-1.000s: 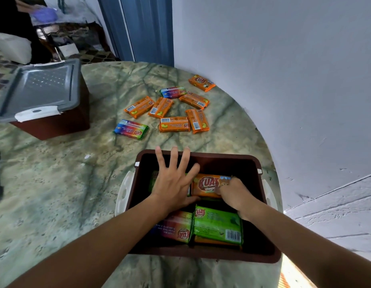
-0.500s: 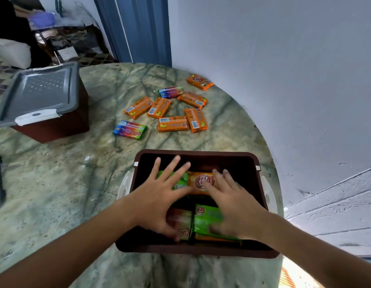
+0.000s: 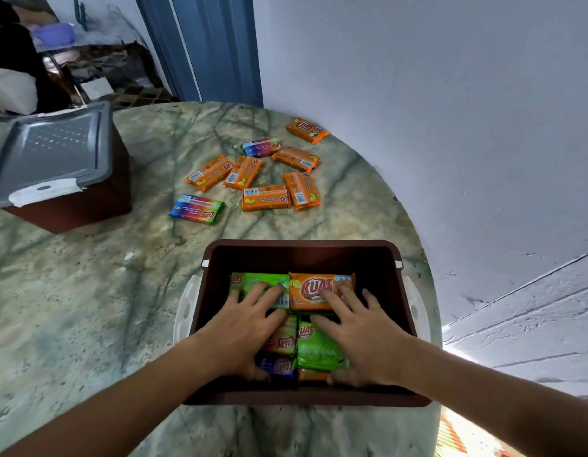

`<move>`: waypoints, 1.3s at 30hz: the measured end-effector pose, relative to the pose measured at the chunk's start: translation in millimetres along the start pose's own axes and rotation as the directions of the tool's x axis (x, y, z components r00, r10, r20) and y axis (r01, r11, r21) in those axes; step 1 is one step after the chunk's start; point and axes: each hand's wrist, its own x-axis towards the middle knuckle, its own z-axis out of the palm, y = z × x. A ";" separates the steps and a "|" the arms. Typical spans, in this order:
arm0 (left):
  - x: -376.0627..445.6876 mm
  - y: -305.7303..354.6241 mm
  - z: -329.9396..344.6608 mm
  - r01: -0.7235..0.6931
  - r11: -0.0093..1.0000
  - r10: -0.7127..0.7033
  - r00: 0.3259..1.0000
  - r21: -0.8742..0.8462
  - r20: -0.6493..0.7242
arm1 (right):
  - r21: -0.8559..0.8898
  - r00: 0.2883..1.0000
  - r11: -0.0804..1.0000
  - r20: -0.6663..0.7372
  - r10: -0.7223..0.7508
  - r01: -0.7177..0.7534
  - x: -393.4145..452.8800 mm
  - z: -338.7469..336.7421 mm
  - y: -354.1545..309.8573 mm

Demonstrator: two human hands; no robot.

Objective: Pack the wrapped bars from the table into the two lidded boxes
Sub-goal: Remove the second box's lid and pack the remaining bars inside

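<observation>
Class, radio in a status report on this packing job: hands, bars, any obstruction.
Left hand and right hand flat, open, pressing bars inside open box. Eight loose bars on table. Second box lidded. Nothing in the way.

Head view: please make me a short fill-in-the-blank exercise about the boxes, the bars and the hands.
1. Both hands, left hand and right hand, lie inside the open ____ box.
2. The other box carries a ____ lid.
3. Loose bars on the table are mostly ____, like this bar.

Missing words: brown; grey; orange
</observation>
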 end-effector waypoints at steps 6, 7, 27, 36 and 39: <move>5.3 7.1 8.5 0.021 1.000 -0.021 1.000 0.003 0.010 | 0.011 0.997 1.000 0.078 -0.019 0.019 7.8 0.3 -0.9; 4.7 7.1 8.2 0.023 1.000 -0.023 1.000 -0.007 0.011 | 0.018 0.996 1.000 0.084 -0.018 0.016 7.0 1.6 -2.2; 0.8 8.2 -2.9 -0.065 0.978 0.074 0.996 -0.200 0.040 | 0.057 0.992 0.997 0.117 -0.050 0.043 8.7 6.5 -0.5; -0.8 7.3 0.7 0.042 0.999 -0.044 0.997 0.030 0.062 | -0.023 0.991 0.998 0.127 -0.050 0.054 10.6 12.7 -3.9; 0.8 5.9 3.2 0.038 0.998 -0.045 0.991 0.054 0.124 | -0.077 0.990 0.996 0.142 -0.023 0.034 12.6 15.4 -6.7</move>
